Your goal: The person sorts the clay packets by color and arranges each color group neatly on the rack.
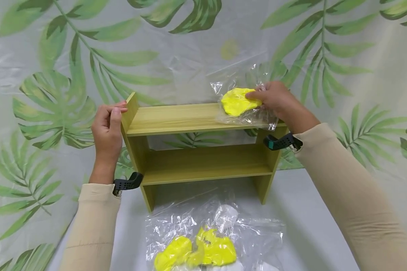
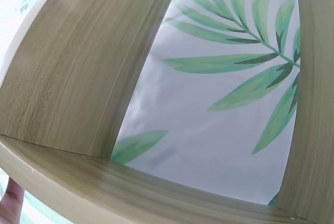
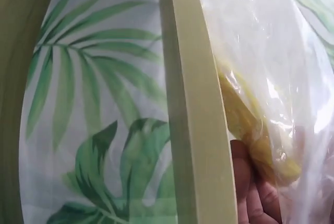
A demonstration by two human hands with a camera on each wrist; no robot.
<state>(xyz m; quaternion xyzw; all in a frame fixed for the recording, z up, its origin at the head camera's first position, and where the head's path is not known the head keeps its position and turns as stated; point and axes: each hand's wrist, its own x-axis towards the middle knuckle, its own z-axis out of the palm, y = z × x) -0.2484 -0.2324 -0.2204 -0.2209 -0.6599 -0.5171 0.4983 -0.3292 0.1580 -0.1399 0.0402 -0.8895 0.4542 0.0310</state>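
Observation:
My right hand (image 1: 278, 98) pinches a clear plastic bag with a flattened lump of yellow clay (image 1: 238, 102) inside, above the right part of the top board. In the right wrist view, the clay (image 3: 250, 125) and fingertips show behind the board's front edge, with the clear bag around them. A small two-tier wooden shelf (image 1: 207, 165) stands on the table against the wall. Beside its left side panel (image 1: 131, 111) is my left hand (image 1: 108, 126), fingers loosely bent and fingertips at the panel's upper edge. The left wrist view shows mostly shelf boards (image 2: 78, 62), with one finger at the lower left corner.
In front of the shelf lie more clear plastic bags (image 1: 257, 233) on the pale table (image 1: 312, 210). They contain yellow clay lumps (image 1: 220, 248) and white round pieces (image 1: 226, 215). Behind the shelf hangs a leaf-print cloth (image 1: 190, 67).

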